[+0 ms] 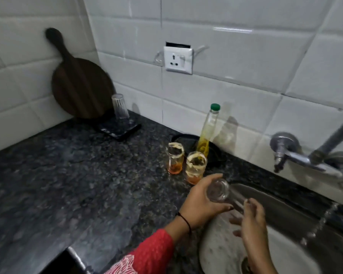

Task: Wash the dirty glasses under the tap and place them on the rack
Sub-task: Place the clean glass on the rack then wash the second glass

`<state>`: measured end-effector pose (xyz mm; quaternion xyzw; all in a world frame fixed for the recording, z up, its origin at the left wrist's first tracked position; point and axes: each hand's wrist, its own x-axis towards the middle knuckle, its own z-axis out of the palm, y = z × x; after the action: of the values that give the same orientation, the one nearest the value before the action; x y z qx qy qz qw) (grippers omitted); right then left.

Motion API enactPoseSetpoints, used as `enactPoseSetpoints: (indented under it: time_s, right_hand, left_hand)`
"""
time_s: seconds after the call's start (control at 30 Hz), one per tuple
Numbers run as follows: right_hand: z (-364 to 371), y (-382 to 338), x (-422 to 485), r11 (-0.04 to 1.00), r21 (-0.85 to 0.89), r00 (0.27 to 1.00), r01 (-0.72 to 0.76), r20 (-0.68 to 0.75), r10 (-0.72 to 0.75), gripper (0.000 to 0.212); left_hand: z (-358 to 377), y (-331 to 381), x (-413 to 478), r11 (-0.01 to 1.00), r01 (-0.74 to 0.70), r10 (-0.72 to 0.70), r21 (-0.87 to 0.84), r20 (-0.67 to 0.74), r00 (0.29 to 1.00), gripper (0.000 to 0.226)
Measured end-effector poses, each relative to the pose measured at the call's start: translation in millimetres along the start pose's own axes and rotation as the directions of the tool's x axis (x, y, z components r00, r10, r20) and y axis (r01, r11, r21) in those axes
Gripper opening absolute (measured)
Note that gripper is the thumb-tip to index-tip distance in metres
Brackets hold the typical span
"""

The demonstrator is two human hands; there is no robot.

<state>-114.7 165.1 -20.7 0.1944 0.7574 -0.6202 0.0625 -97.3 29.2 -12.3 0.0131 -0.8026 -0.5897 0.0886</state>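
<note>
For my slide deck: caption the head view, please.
Left hand holds a glass over the sink; two dirty glasses wait on the counter.

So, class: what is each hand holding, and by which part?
The left hand grips a clear glass around its base end, tilted over the sink. The right hand touches the rim end; its grip is blurred.

white tiled wall (236, 62), wall socket (178, 59), dark speckled granite counter (71, 175)
</note>
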Motion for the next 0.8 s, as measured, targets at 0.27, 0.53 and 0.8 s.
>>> enactPoseSetpoints:
  time_s: [0.27,0.53,0.8]
  right_hand:
    - [164,-117,3,0.398,-0.309,0.497,0.864,0.395,-0.772,0.081]
    - [386,-188,69,0.643,-0.03,0.595,0.765,0.417,-0.687,0.059]
    - [506,-164,143,0.774,-0.081,0.733,0.628,0.396,-0.553,0.058]
  left_hand:
    - [-184,20,79,0.98,-0.192,0.199,0.052,-0.219,0.955,0.074]
    - [-354,-44,205,0.992,-0.019,0.045,0.122,-0.213,0.976,0.081]
    - [-409,-120,276,0.972,0.105,-0.082,0.21,-0.118,0.99,0.05]
